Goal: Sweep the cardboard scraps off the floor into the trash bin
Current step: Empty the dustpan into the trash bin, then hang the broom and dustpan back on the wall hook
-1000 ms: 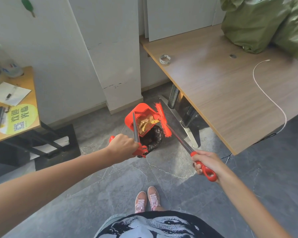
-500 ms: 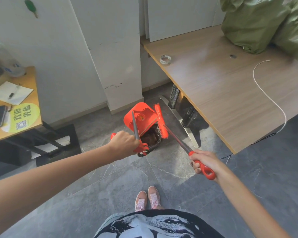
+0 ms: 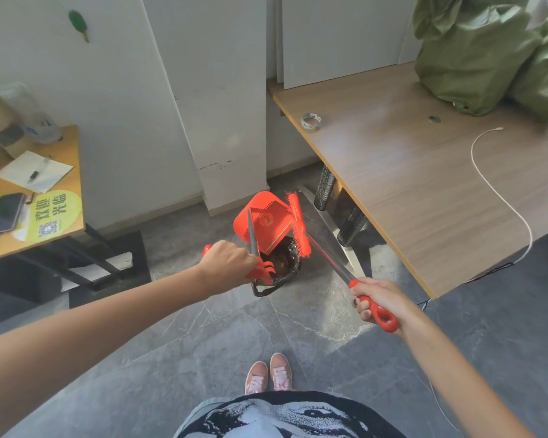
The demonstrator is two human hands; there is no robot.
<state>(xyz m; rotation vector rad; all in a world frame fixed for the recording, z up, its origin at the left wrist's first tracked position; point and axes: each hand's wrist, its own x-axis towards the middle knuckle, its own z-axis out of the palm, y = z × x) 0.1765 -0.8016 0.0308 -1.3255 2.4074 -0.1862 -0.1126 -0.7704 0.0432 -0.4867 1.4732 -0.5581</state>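
Open floor point(image 3: 203, 336) before the trash bin point(image 3: 277, 270); desk point(image 3: 424, 184) crowds its right, pillar point(image 3: 228, 121) behind.

Single head-worn wide-angle view, looking forward and steeply down.

The camera sits above the person's torso, facing the grey floor point(image 3: 298, 327); the shoes point(image 3: 268, 373) lie low in the frame, directly beneath the lens; both forearms reach away from the camera, the hands near mid-frame, left hand point(image 3: 227, 263) and right hand point(image 3: 377, 298); a tabletop point(image 3: 424, 191) fills the right side, a second tabletop point(image 3: 64, 153) the left edge; straight edges bow outward toward the borders; no other view is given.
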